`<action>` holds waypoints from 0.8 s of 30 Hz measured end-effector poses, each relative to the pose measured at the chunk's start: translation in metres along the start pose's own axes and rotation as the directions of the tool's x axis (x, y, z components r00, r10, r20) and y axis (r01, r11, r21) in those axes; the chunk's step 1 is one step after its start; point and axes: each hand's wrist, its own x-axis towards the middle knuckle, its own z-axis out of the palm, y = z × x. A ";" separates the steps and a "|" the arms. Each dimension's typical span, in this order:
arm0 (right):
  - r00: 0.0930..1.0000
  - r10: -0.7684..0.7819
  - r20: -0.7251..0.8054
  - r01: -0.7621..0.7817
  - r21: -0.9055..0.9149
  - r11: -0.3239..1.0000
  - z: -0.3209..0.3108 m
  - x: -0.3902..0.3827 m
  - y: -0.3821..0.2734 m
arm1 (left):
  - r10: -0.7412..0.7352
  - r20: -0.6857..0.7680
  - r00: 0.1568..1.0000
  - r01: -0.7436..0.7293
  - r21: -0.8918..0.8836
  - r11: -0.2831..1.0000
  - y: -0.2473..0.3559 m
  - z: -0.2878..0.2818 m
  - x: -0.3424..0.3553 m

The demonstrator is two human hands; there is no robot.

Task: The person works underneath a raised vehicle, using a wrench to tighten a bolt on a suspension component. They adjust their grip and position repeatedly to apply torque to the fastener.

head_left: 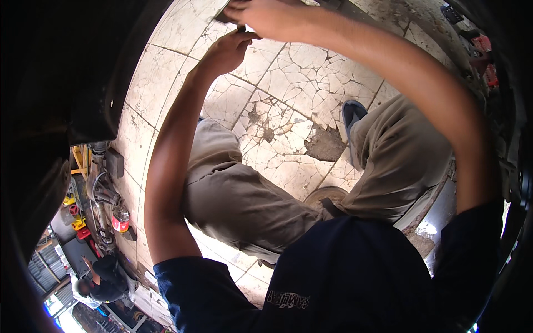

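Both arms reach forward to the top edge of the picture, where the hands nearly meet. My left hand (229, 53) has its fingers curled, thumb and forefinger pressed together at a small dark piece (241, 28) that I cannot make out. Just above it, my right hand (272, 19) bends its fingers over a dark, flat-edged thing (222, 17), partly cut off by the frame. The right fingertips are somewhat blurred. What kind of part lies between the hands is hidden.
Below lies a cracked tile floor (283, 127); I sit with knees apart. A dark bulky shape (91, 100) stands close on the left. Beyond it are a metal axle-like assembly (102, 191), a bottle (120, 217) and another person (102, 280). A red crate (488, 61) is far right.
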 end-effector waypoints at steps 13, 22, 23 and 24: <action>0.999 -0.027 -0.044 0.026 -0.026 0.999 0.003 -0.002 -0.012 | 0.028 -0.028 0.999 -0.024 0.157 0.987 -0.006 0.001 -0.002; 0.987 -0.013 -0.159 0.002 -0.066 0.998 0.017 0.001 -0.014 | -0.008 -0.030 1.000 0.014 0.213 0.977 0.006 -0.005 -0.005; 0.995 -0.002 -0.099 -0.003 -0.053 0.999 0.010 0.003 -0.012 | 0.021 -0.058 0.998 -0.011 0.173 0.985 0.004 -0.003 -0.006; 0.998 0.013 -0.055 -0.015 -0.041 0.999 0.004 0.006 -0.010 | 0.049 -0.088 0.995 -0.037 0.133 0.990 0.001 -0.001 -0.007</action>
